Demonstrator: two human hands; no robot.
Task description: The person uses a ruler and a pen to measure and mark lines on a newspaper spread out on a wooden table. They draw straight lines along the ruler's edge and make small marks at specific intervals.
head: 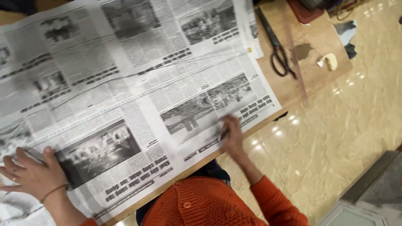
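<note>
Polished beige tile floor (360, 109) to the right, glossy with light reflections, free of objects beside the table; grey step or mat (377, 180) at the lower right corner.

Wooden table (318, 46), its near edge running diagonally from lower left to the right, bare only at the upper right end.

Newspaper (125, 83), opened flat, covering nearly all of the table surface; lower right corner lying almost flush with the near table edge, right edge stopping short of the bare wood. Dark lines visible across the printed sheets.

Orange knitted cardigan (201, 207) at the bottom, close against the near table edge.

Long wooden ruler (298, 62), lying along the bare wood, lower end reaching the table edge.

Black scissors (278, 52), flat on the bare wood just right of the newspaper, blades shut, handles toward the near edge, just beside the ruler.

Left hand (31, 173), fingers spread flat, pressing the lower left part of the newspaper; ring and thin bracelet visible.

Right hand (232, 134), blurred, fingers closed around a dark pencil-like tool (224, 134), tip on the newspaper near its lower right corner.

Small pale chalk-like piece (330, 60) on the bare wood near the right table edge, well apart from both hands.
</note>
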